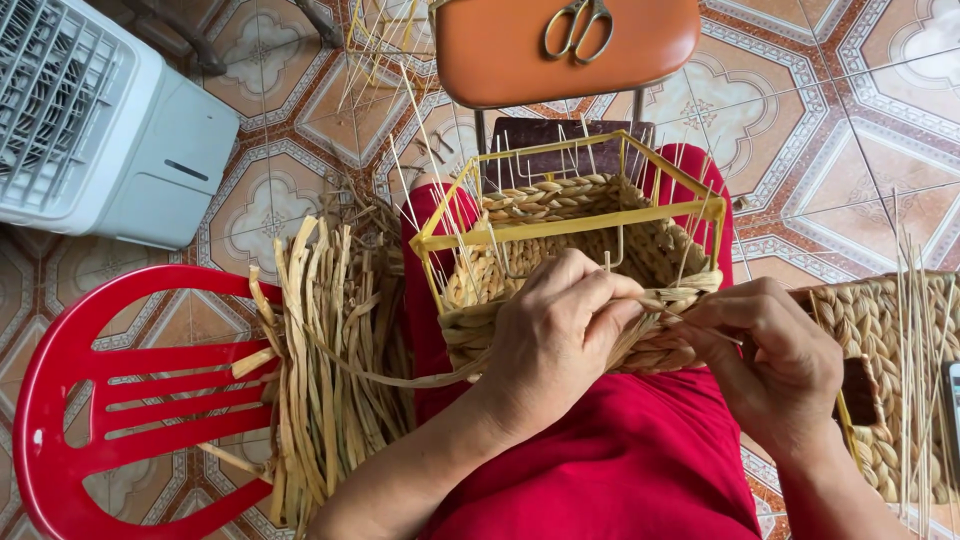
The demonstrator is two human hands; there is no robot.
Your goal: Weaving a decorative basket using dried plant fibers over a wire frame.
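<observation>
A half-woven straw basket point(560, 205) on a yellow wire frame point(575, 222) rests on my lap, over red cloth point(640, 450). My left hand point(555, 335) grips the near braided rim and pinches a straw strand. Close beside it, my right hand point(775, 360) holds the rim and the strand's end. A long flat strand point(370, 372) trails from my left hand to the straw bundle. Thin pale upright sticks point(440, 185) rise from the frame.
A bundle of dried straw strips point(325, 360) lies over a red plastic chair point(100, 400) at left. A white fan unit point(100, 120) stands top left. An orange stool point(560, 45) with scissors point(578, 25) sits ahead. Another woven basket point(890, 370) with sticks is at right. Patterned tile floor point(850, 120) surrounds.
</observation>
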